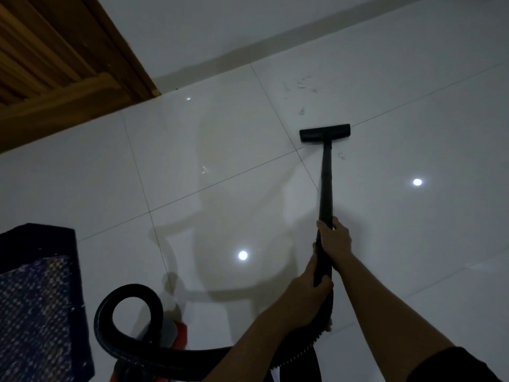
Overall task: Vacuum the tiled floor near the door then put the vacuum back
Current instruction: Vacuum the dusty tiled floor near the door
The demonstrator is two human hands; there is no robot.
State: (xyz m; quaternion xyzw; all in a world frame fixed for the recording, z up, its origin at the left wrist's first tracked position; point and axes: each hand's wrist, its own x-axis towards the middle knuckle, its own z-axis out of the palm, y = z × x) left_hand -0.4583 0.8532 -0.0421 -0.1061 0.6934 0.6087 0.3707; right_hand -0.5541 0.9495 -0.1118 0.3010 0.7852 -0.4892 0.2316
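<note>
I hold the vacuum's black tube (326, 183) with both hands. My right hand (334, 238) grips it higher up. My left hand (311, 285) grips it just below, close to the bendy hose (132, 290). The brush head (325, 132) sits flat on the shiny floor (220, 133), not far from the door (55, 64), with dust bits (301, 86) just past it. The tube looks stiff and light, so I think it will slide easily. The soft hose may tug.
</note>
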